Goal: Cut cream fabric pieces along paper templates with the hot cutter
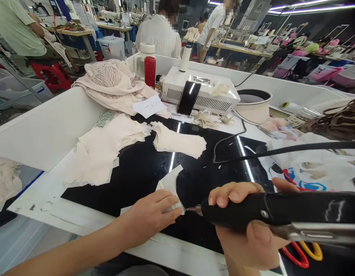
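My left hand (154,212) has its fingers closed on a small pale fabric piece (173,182) with a curved edge, held low over the black tabletop. My right hand (246,234) is wrapped round a black handheld tool (237,209) with a narrow metal tip and a metal lever along its underside. The tip sits right beside the fabric piece's right corner; whether it touches, I cannot tell. Part of the piece is hidden under my left fingers. Farther back lie a stack of cream fabric pieces (99,149) and a smaller stack (179,141).
A black cable (295,149) crosses above the table's right side. Red-and-yellow-handled scissors (298,257) lie beneath my right forearm. At the back stand a white vented box (203,90), a phone (189,97), a red bottle (150,72) and a round container (253,105). Plastic bags (318,165) fill the right.
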The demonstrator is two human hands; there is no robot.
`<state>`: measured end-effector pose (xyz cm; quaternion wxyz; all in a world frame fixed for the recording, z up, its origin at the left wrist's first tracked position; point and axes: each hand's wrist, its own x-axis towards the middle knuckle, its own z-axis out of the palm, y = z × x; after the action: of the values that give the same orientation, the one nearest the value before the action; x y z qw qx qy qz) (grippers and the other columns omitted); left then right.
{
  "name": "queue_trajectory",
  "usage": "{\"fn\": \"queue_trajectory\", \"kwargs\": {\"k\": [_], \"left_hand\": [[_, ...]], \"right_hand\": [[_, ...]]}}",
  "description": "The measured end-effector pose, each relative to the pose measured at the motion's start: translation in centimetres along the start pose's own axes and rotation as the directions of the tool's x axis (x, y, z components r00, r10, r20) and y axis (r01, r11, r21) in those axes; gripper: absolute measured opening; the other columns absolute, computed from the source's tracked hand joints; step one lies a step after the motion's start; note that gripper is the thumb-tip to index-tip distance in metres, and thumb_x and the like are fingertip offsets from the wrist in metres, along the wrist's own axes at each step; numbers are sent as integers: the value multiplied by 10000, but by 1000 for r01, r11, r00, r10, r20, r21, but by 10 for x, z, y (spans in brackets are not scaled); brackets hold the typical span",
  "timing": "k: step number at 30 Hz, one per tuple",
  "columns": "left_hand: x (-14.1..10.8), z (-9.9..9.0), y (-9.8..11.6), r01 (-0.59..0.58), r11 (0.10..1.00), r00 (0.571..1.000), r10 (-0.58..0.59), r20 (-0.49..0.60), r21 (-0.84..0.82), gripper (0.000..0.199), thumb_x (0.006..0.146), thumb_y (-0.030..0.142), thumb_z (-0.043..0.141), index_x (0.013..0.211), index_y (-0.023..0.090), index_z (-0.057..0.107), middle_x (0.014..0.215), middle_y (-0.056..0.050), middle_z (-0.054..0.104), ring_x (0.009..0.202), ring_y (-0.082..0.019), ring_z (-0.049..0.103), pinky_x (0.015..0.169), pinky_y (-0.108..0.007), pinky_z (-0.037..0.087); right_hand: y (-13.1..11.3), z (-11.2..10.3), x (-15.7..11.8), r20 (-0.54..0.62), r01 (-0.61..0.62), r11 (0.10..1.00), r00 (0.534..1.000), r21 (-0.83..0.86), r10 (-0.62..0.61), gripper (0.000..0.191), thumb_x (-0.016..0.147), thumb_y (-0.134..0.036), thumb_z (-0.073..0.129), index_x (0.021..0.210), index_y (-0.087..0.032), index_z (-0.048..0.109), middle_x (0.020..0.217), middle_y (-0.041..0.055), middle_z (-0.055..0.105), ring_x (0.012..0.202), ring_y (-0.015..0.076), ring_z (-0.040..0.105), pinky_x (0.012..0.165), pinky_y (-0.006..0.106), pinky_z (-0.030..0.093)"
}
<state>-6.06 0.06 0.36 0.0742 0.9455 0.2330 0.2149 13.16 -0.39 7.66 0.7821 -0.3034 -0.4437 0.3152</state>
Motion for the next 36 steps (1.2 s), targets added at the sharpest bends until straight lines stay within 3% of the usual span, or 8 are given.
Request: {"fn": "queue_trajectory", "kwargs": {"k": [12,25,36], "left_hand": [[1,-3,-1,7,1000,1000,-7,-19,20,266,1007,152,619,1273,160,638,1221,-129,657,1157,-256,661,1086,-443,562],[0,-4,-1,39,999,999,-39,8,29,424,923,155,735,1327,187,609,1260,-156,589,1205,-291,616,1051,-472,573],[-5,0,3,60,998,998,-60,-23,1,386,907,155,745,1266,203,613,1260,-147,567,1219,-288,599,1061,-448,564]], "right_hand": [[12,3,0,83,16,1000,996,5,-17,496,880,-315,796,1315,-304,559,841,-47,645,635,153,617,551,317,578],[13,5,-3,73,-7,1000,997,5,7,461,909,-267,766,1320,-310,560,847,-39,641,648,152,612,568,316,584],[17,11,1,36,46,999,998,0,-46,472,878,-294,774,1297,-289,554,825,-48,639,623,144,595,545,296,564]]}}
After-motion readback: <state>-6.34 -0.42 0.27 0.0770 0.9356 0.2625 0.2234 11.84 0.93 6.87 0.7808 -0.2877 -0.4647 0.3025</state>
